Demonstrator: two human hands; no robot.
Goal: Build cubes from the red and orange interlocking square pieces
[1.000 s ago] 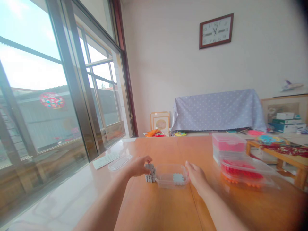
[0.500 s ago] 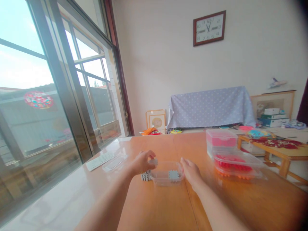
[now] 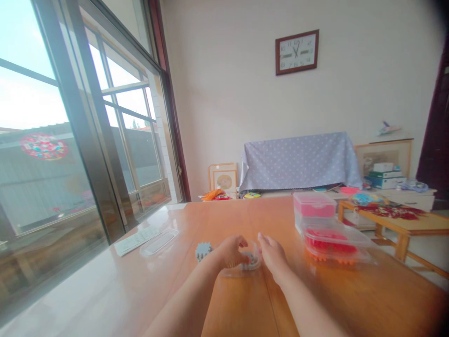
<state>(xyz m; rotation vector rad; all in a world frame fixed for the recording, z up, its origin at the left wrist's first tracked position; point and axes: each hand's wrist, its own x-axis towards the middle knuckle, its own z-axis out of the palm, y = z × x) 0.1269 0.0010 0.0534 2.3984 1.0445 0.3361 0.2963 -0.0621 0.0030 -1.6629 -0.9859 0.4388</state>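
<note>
My left hand reaches over a clear plastic container, its fingers curled down into it. They seem to pinch a grey toothed piece, mostly hidden by the fingers. Grey toothed pieces show inside the container, beside the fingertips. Against the container's right side rests my right hand, fingers stretched out and holding nothing. To the left of the container stands a stack of grey toothed pieces, on the wooden table.
A clear lid and a printed sheet lie at the table's left. On the right are a pink-filled clear box and a clear container of red and orange pieces. A window borders the left side.
My left hand has moved right, from beside the stack to over the container, bringing the grey piece. My right hand stays at the container's right side. The view has shifted slightly.
</note>
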